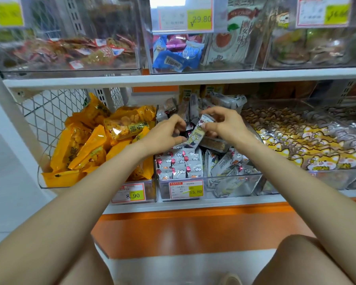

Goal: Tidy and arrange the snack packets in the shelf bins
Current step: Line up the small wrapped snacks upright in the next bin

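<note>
Head view: a small white packet with a cartoon print is tilted on end above the middle bin of the lower shelf, lifted clear of the heap of similar packets lying in it. Both hands are closed on it. The right hand pinches its upper end with curled fingers and thumb, and the left hand is curled at its lower left edge, seemingly gripping the same packet. The step in hand looks like straightening one stray packet. The next move calls for turning it to match the row at the front and setting it down flat in a gap. Orange packets fill the bin just beside on the left, and cat-print packets the bin on the right.
</note>
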`<state>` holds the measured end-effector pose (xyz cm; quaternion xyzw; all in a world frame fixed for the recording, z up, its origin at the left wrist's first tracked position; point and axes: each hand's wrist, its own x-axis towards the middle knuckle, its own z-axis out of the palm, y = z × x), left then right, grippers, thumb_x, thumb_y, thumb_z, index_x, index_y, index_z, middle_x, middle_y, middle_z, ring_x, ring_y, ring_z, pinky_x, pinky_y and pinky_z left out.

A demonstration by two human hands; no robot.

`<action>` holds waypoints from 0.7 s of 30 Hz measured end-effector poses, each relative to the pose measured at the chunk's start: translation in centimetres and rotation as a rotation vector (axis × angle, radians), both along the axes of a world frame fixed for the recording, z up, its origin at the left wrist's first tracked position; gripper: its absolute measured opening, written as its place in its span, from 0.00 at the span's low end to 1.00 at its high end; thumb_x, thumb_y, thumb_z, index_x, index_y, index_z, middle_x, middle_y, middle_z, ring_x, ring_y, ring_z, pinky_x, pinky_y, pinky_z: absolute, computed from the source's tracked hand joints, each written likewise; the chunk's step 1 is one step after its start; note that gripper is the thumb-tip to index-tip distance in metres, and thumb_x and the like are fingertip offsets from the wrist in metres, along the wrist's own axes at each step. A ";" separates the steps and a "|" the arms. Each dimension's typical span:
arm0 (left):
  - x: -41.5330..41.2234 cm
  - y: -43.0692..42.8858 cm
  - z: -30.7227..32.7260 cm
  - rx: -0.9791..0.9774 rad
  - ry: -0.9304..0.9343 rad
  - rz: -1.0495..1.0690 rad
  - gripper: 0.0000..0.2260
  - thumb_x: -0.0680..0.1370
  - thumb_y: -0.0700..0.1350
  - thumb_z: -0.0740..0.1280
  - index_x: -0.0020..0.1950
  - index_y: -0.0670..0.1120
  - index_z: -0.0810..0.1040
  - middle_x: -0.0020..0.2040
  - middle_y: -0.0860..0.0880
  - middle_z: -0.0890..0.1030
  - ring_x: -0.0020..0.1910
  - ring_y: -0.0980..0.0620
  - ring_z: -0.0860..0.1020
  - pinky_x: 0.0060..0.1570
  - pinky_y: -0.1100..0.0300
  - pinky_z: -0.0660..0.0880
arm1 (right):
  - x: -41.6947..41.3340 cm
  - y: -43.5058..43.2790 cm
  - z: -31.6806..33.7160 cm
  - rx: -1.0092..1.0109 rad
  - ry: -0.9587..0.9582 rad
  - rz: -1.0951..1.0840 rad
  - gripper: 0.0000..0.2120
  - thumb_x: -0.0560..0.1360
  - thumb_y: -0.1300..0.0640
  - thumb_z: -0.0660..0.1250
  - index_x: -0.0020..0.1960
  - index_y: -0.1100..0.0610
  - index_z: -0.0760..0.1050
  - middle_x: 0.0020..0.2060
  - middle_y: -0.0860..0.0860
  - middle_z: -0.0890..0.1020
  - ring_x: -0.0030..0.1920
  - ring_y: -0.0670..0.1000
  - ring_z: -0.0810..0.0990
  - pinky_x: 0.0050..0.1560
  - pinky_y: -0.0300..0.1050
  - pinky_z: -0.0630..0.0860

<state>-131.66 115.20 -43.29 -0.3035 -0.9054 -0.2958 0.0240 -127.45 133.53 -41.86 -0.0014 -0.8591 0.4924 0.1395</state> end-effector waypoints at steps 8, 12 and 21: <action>0.0 0.4 0.1 0.284 -0.065 0.013 0.12 0.73 0.41 0.71 0.54 0.46 0.74 0.49 0.49 0.77 0.48 0.50 0.76 0.50 0.52 0.75 | 0.6 0.2 0.1 -0.271 0.064 0.119 0.19 0.72 0.67 0.69 0.61 0.58 0.71 0.45 0.53 0.80 0.44 0.51 0.82 0.49 0.47 0.80; 0.4 -0.6 1.6 0.268 0.189 0.114 0.15 0.72 0.42 0.71 0.58 0.44 0.76 0.54 0.49 0.78 0.51 0.53 0.75 0.48 0.60 0.73 | -0.3 0.6 -0.6 -0.019 0.029 -0.010 0.22 0.71 0.63 0.72 0.63 0.58 0.71 0.42 0.49 0.78 0.40 0.47 0.76 0.51 0.43 0.76; 0.9 -0.9 1.5 0.097 0.366 0.201 0.18 0.69 0.48 0.75 0.53 0.45 0.74 0.47 0.52 0.78 0.43 0.54 0.74 0.39 0.60 0.68 | 0.6 1.3 -1.5 1.098 -0.110 -0.056 0.23 0.70 0.44 0.71 0.62 0.49 0.73 0.59 0.53 0.77 0.61 0.57 0.71 0.57 0.48 0.68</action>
